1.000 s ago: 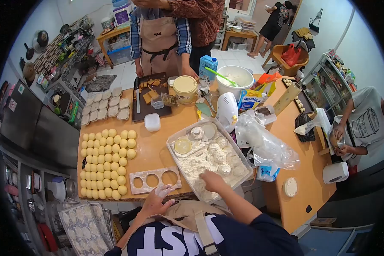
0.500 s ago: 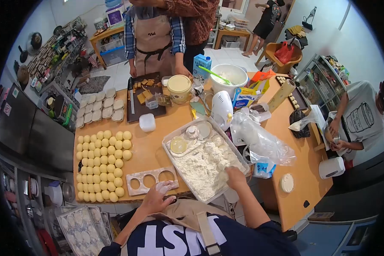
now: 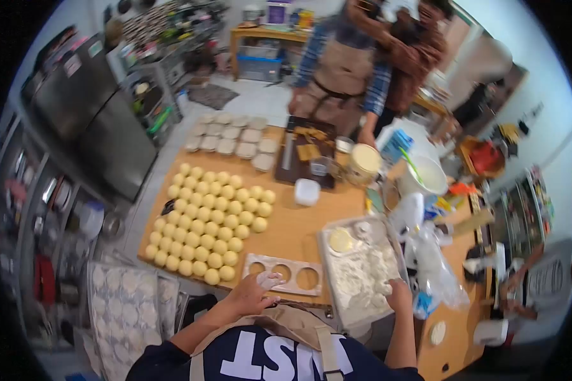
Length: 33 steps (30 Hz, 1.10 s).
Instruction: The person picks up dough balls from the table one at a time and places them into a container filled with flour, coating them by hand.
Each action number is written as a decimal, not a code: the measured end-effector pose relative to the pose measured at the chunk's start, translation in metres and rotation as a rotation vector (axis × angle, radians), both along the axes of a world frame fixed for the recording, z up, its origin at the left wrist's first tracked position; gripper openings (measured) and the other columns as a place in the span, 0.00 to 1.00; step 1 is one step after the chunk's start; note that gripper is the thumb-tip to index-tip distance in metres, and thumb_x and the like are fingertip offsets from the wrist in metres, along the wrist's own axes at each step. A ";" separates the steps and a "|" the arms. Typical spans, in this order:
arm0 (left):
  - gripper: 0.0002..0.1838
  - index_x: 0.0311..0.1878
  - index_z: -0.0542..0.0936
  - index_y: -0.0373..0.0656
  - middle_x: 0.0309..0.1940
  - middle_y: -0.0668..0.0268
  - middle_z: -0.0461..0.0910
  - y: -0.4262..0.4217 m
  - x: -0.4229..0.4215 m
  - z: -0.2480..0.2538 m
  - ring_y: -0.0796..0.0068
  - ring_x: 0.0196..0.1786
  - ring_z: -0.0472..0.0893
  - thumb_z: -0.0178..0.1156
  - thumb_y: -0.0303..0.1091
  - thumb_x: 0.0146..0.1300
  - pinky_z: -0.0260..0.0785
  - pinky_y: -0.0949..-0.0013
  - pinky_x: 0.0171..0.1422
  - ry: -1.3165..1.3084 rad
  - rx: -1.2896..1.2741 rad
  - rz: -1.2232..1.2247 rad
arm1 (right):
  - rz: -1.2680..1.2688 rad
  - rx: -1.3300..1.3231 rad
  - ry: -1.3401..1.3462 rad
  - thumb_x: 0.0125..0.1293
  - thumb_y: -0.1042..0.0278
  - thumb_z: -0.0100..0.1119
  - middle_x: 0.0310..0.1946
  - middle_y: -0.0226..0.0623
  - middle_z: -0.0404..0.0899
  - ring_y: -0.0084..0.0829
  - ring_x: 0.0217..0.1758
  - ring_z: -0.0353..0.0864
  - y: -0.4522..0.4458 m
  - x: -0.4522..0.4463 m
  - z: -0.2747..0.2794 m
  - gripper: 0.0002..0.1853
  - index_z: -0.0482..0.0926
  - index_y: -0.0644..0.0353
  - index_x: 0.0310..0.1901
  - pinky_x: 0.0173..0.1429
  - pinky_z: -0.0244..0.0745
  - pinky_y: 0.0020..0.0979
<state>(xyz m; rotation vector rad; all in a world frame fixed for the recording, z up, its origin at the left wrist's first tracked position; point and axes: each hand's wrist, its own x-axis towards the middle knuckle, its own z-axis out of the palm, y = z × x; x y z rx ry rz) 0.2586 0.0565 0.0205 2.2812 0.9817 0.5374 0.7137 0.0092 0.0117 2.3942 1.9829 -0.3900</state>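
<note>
So my white tray [image 3: 328, 270] of flour [image 3: 362, 282] is right at my right hand [image 3: 398, 294], by its right rim; can't tell if I'm gripping anything there. Flour's loose stuff, and the coated lumps [image 3: 382, 263] look soft, so I'd cup those from underneath. Left hand [image 3: 251, 293] is spread, nothing in it that I can see, by the holed board [image 3: 295, 275] near the worktop [image 3: 292, 232] edge. Dough balls [image 3: 203, 225] crowd ahead-left, a plastic bag [image 3: 435, 263] right; roomiest straight ahead between my hands.
</note>
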 end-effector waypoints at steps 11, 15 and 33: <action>0.25 0.53 0.74 0.40 0.55 0.54 0.74 -0.039 -0.177 -0.003 0.55 0.57 0.73 0.63 0.42 0.54 0.65 0.58 0.60 0.098 -0.057 0.371 | 0.903 0.037 0.448 0.52 0.66 0.66 0.46 0.44 0.77 0.45 0.52 0.74 0.198 -0.390 0.006 0.19 0.77 0.57 0.47 0.57 0.69 0.41; 0.23 0.52 0.76 0.41 0.55 0.55 0.74 -0.078 -0.221 -0.010 0.55 0.56 0.73 0.61 0.44 0.56 0.66 0.58 0.59 0.036 -0.100 0.595 | 1.323 -0.053 0.586 0.52 0.67 0.66 0.52 0.44 0.74 0.45 0.59 0.71 0.198 -0.551 -0.028 0.19 0.77 0.55 0.48 0.61 0.67 0.40; 0.18 0.47 0.78 0.45 0.49 0.64 0.78 -0.149 -0.262 -0.032 0.60 0.48 0.78 0.65 0.39 0.54 0.70 0.60 0.50 -0.067 -0.081 0.990 | 1.408 -0.171 0.069 0.56 0.72 0.56 0.57 0.50 0.68 0.48 0.60 0.69 0.145 -0.735 -0.086 0.16 0.72 0.58 0.48 0.56 0.73 0.41</action>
